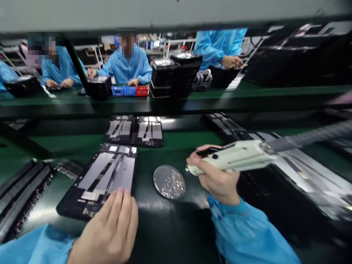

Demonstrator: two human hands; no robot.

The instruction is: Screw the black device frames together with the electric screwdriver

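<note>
**At the fingertips of the left hand (pixel 111 229): a flat, black, rectangular device with silver-grey inner panels exposed (pixel 103 179)**

The left fingers lie straight and close together, their tips over the near right part of the device; the thumb is hidden, and whether they pinch a small part or merely touch the surface cannot be told. From these tips the device extends forward and to the left, lying flat and slightly slanted on the dark green, glossy bench (pixel 170 234).

The right hand (pixel 220 181) is wrapped around the front of a pale cream, elongated tool with a dark lever (pixel 242 156). The tool's nose points left, well apart from the device; a grey, corrugated cable (pixel 313 135) leaves its rear toward the upper right.

Between the hands rests a round, perforated metal dish (pixel 161 179), with small shiny pieces (pixel 176 186) gathered toward its right side.

Farther out, two similar opened black devices (pixel 134 132) lie side by side beyond the first. Long, dark, ridged-edged pieces (pixel 26 198) stand at far left, and blurred grey-panelled units (pixel 302 168) at right. Across the shelf, co-workers in light blue garments (pixel 128 62) sit near blue plastic bins (pixel 123 91), a red plastic bin (pixel 142 91) and tall black stacks (pixel 176 77).
</note>
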